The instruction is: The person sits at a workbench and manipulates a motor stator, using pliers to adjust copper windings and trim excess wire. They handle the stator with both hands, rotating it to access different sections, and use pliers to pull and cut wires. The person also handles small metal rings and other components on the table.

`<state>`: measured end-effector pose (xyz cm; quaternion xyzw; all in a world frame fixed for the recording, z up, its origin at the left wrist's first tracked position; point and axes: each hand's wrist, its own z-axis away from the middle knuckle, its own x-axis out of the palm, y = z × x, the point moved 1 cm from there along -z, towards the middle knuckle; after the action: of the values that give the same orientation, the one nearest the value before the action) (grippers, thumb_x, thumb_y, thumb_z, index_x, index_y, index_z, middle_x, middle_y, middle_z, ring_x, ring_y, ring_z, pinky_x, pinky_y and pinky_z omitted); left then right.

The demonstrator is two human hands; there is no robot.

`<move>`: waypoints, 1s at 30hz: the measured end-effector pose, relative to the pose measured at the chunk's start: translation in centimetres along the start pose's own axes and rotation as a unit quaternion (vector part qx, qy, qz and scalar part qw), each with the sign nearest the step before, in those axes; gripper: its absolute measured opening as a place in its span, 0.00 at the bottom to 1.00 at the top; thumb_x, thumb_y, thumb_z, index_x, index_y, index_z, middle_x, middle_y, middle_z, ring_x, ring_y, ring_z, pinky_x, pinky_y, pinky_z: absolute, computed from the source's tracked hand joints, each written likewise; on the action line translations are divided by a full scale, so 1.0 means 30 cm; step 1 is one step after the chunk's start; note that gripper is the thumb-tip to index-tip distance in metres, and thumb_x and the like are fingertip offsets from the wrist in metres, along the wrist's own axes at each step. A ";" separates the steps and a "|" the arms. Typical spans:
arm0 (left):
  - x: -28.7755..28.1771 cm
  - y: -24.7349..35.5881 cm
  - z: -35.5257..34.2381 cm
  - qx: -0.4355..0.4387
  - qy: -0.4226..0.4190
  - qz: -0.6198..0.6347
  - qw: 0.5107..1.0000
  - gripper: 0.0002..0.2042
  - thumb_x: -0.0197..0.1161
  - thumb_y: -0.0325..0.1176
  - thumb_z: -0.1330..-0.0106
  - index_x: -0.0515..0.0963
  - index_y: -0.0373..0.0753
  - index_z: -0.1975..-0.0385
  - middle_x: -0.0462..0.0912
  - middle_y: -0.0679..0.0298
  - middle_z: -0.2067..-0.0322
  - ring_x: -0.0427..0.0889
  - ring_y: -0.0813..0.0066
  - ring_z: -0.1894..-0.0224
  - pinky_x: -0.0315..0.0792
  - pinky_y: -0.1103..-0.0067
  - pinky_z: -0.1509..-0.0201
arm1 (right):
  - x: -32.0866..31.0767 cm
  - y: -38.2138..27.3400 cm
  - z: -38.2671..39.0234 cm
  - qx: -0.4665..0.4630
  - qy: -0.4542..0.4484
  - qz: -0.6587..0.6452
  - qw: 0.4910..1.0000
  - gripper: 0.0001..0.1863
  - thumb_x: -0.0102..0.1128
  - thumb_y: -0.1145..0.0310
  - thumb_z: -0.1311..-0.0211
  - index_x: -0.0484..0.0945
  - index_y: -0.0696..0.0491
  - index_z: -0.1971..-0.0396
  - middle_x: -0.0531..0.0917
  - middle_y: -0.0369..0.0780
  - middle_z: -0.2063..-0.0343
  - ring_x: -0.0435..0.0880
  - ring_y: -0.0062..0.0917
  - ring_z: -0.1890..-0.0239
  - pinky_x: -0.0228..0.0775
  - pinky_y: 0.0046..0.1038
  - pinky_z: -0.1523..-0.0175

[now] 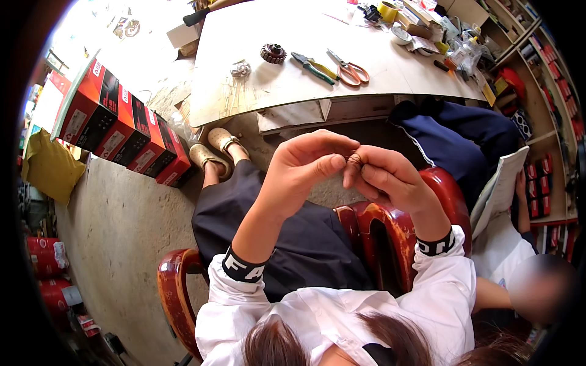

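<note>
Above my lap my hands meet around a small coil of thin, dark wire [353, 160]. The thumb and fingers of my right hand [394, 177] pinch it, and its loops lie against the index fingertip. From the other side my left hand [302, 165] curves over, its fingertips at the wire and its thumb just beside it. Fingers hide part of the coil. On the table beyond sit a round toothed stator core with dark windings [273, 53], pliers with green and yellow handles [315, 67], orange-handled scissors [350, 72] and a small tangle of wire [240, 68].
The pale table [244, 30] has clutter and a yellow tape roll [387, 11] at its far right. Red and black boxes [131, 125] stand left. Beside me on the right, a person in navy trousers [464, 134] holds papers [497, 189] near a red wooden chair [448, 189].
</note>
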<state>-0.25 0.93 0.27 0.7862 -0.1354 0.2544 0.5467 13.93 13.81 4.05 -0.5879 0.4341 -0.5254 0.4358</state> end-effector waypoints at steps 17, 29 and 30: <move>0.036 -0.035 -0.003 0.092 0.058 -0.148 0.983 0.35 0.61 0.16 0.42 0.57 0.33 0.32 0.73 0.56 0.43 0.73 0.70 0.41 0.70 0.75 0.41 | -0.026 0.032 -0.034 0.040 0.138 -0.153 0.978 0.16 0.44 0.70 0.26 0.72 0.61 0.45 0.83 0.39 0.53 0.63 0.04 0.86 0.55 0.08 0.82; 0.013 -0.015 -0.003 0.107 0.067 -0.394 0.910 0.28 0.69 0.16 0.51 0.73 0.33 0.45 0.77 0.61 0.53 0.79 0.72 0.50 0.75 0.78 0.49 | 0.007 0.006 -0.023 0.078 0.065 -0.171 0.980 0.28 0.39 0.55 0.24 0.59 0.63 0.37 0.74 0.47 0.42 0.75 0.15 0.86 0.64 0.13 0.83; 0.013 -0.014 -0.005 0.113 0.065 -0.406 0.905 0.28 0.69 0.16 0.51 0.73 0.33 0.46 0.77 0.61 0.53 0.79 0.72 0.51 0.75 0.78 0.49 | 0.006 0.010 -0.022 0.080 0.061 -0.181 0.978 0.30 0.38 0.52 0.24 0.59 0.63 0.37 0.73 0.48 0.41 0.75 0.15 0.86 0.64 0.13 0.84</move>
<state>0.24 1.23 0.20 0.8116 0.2609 0.0751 0.5173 13.26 13.53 3.83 -0.5867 0.3035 -0.6633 0.3517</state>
